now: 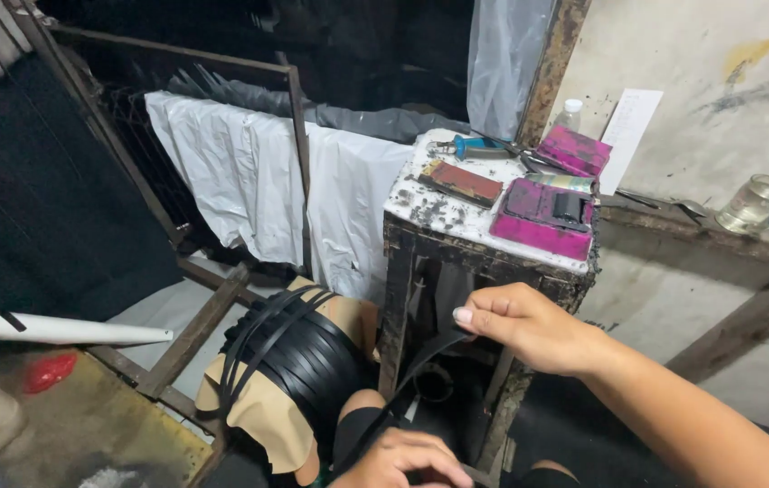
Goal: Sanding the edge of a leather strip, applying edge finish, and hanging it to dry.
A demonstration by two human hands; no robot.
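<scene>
Crowding hands [529, 325]: stained stool [457, 217], strap bundle [303, 357]

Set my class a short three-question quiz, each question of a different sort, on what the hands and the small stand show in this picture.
1. True or false: the right hand pinches a thin black flat strip.
2. What lies nearest the left hand?
A. a clear glass jar
B. a bundle of black flat strips wound over tan material
C. a red cloth
3. Fill in: on the worn white-topped stand lie blue-handled pliers and two ______ boxes.

Key
1. True
2. B
3. Pink (magenta)
</scene>
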